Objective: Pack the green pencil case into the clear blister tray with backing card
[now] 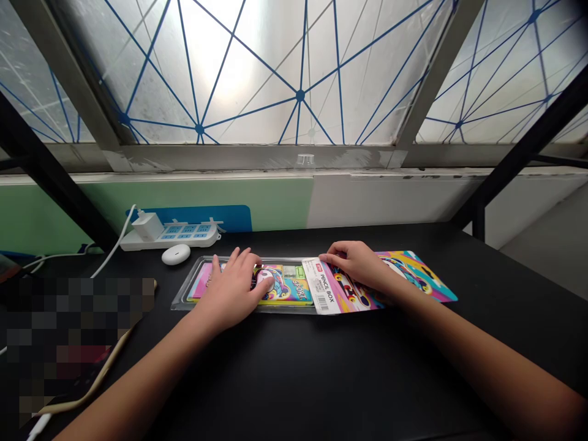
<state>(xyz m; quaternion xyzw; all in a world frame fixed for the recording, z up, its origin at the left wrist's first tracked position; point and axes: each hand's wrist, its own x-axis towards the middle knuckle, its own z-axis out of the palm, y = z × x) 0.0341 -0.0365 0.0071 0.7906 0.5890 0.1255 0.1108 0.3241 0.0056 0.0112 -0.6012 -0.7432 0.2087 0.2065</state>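
Observation:
A colourful pencil box [285,286] with cartoon print lies in a clear plastic tray [179,301] on the black table. My left hand [232,288] rests over the box's left part, fingers spread and covering some of its print. A printed backing card [321,288] marked "PENCIL BOX" lies over the tray's right end and stretches to the right. My right hand [356,260] is closed at the upper left edge of this card, thumb and fingers pinching it. Fingers and forearm hide part of the card's picture.
Behind on the left, a white power strip [195,236] has a charger [147,226] plugged in. A white rounded case [176,254] sits in front of it. At the far left lies a blurred-out item [78,337] with a tan edge. A window [257,73] rises behind the table [294,373].

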